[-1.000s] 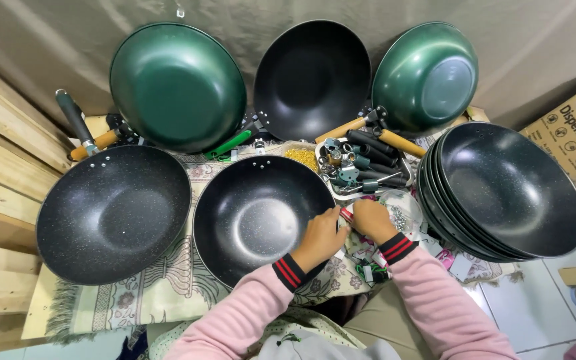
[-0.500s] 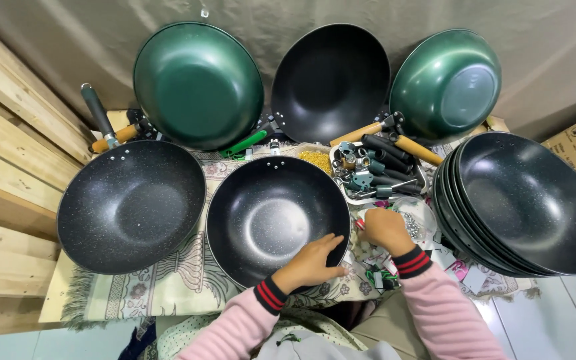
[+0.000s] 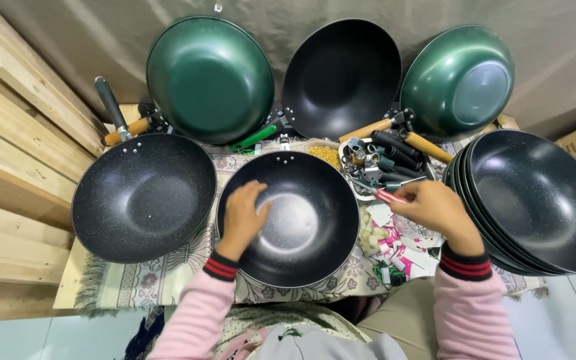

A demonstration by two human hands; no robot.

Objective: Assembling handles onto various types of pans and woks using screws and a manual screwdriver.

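My left hand (image 3: 243, 215) rests flat and open inside the black wok (image 3: 288, 217) in front of me, steadying it on the patterned cloth (image 3: 148, 280), while my right hand (image 3: 431, 207) pinches a red-handled tool (image 3: 389, 195) just off the wok's right rim. Done well, I judge, the left palm pins the pan so it cannot rock while the tool comes to the rim holes (image 3: 283, 158) on its far side.

Black speckled wok (image 3: 301, 220) on a floral beige cloth (image 3: 148, 280); green woks (image 3: 209, 79) behind; pink sleeves (image 3: 195, 320) with red-and-black striped cuffs.
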